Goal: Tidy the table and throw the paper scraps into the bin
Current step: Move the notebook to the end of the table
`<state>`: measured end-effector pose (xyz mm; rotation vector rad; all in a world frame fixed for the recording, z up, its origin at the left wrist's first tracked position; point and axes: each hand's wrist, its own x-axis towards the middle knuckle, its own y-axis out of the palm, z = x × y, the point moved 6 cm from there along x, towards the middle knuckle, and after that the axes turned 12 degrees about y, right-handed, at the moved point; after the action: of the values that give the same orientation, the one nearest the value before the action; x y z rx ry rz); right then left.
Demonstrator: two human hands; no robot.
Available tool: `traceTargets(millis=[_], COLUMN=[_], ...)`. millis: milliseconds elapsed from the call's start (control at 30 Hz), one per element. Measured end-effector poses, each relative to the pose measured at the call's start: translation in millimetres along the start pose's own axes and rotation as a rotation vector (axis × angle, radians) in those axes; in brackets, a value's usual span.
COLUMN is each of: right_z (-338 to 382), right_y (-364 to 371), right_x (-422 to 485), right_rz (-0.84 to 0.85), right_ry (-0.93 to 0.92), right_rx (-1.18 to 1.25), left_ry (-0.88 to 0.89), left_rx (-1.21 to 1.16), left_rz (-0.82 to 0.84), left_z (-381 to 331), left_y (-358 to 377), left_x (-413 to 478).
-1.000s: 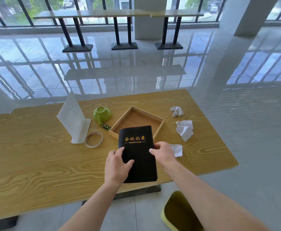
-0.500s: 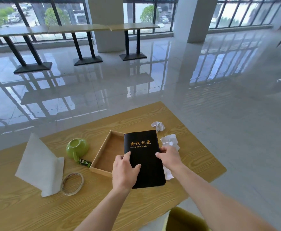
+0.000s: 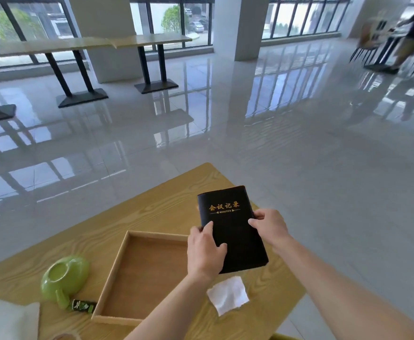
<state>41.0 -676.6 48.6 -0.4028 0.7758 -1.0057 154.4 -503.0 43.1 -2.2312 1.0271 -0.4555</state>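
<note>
Both hands hold a black notebook (image 3: 230,227) with gold lettering on its cover, over the far right part of the wooden surface (image 3: 156,202). The left hand (image 3: 204,251) grips the notebook's near left edge, thumb lying across the cover and fingers wrapped underneath. The right hand (image 3: 269,227) clasps the right edge, thumb on top of the cover and the other fingers behind it. Whether the notebook is lifted or touching the surface cannot be told.

Just near of the notebook, a white paper scrap (image 3: 228,294) lies flat on the surface, close to the right edge and between the two forearms. To the left of the notebook sits a shallow wooden tray (image 3: 112,266) with a brown floor; the left forearm crosses over its near right corner. Left of the tray, a green cup (image 3: 64,276) rests upside down with its handle pointing near. A small dark packet with green print (image 3: 82,306) lies touching or just beside the handle, between the cup and the tray's near left corner. A white sheet of paper (image 3: 7,320) shows at the near left corner of the view.

At the very bottom, right of the surface, a sliver of a yellow-green bin (image 3: 283,336) rim shows on the glossy floor.
</note>
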Motion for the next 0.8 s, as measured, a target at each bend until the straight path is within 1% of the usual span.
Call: traceTargets(millis=[133,300,433,600,700,800], right_z=[-8,-29,-46,-57,-59,-56], right_y=[-30,-56,-63,-51,-30,-9], right_x=[58,119,157,187,195,198], right_rz=[-0.005,-0.012,-0.001,0.025,0.065,0.070], right_ry=[0.005,0.066,0.104,0.141,0.159,0.154], right_rx=[0.004,-0.004,-0.030,-0.073,-0.103,-0.128], left_ry=[0.006,-0.070,-0.110,-0.204,-0.264,-0.302], left_rx=[-0.011,-0.036,-0.073,-0.117,-0.134,-0.122], left_rz=[0.036,0.109,0.169,0.196,0.200,0.204], left_z=[-27,-45,-51,-47,-36,-22], left_y=[45,103,136,157,158,156], left_x=[41,81,102,117,119,121])
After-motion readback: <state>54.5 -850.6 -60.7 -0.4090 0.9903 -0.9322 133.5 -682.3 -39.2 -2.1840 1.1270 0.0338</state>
